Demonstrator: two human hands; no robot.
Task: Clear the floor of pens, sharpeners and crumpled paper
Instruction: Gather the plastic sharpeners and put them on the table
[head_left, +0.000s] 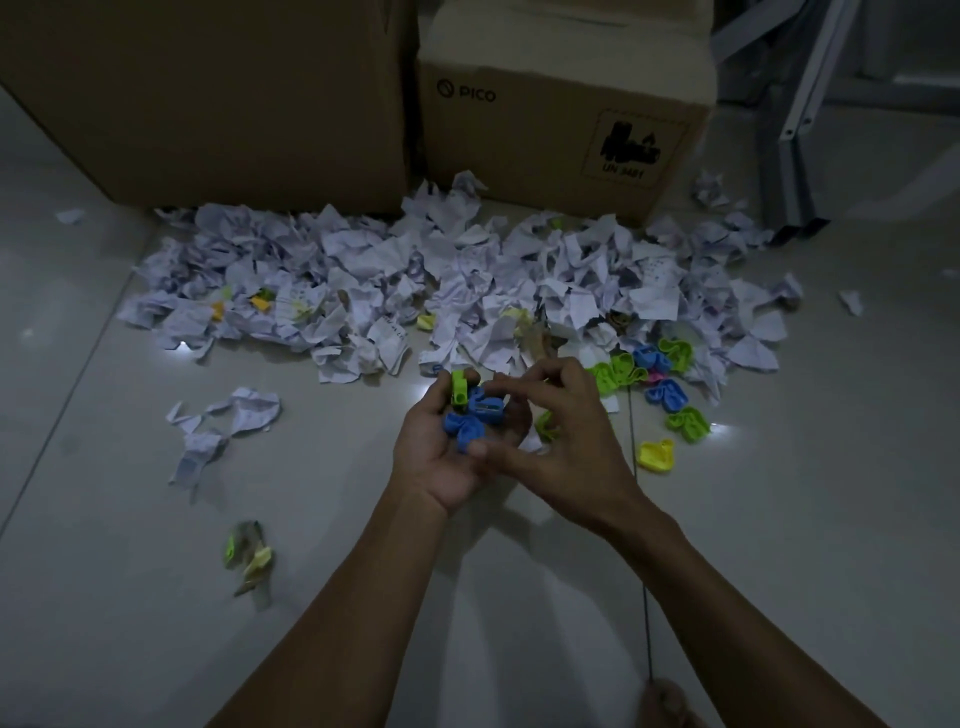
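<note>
- left hand (457, 441) cupped round blue n green sharpeners (470, 415), right hand (558, 415) pinching one in
- rest on floor (779, 519) by crumpled paper (395, 280)
- hard light plastic, prob slippery, pinch by sides

Glossy tile floor (779, 519); crumpled paper (363, 260); smooth plastic sharpeners (670, 395); matt cardboard boxes (208, 104).

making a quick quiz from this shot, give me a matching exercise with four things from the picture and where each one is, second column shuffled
Things:
1. blue sharpeners
2. yellow sharpener
3. crumpled paper pile
4. PICO box

Places:
A. behind the paper, right of the bigger box
B. alone on the floor, right of the right hand
C. held in the left hand
D. spread along the foot of both boxes

Pairs: 1-C, 2-B, 3-D, 4-A
</note>
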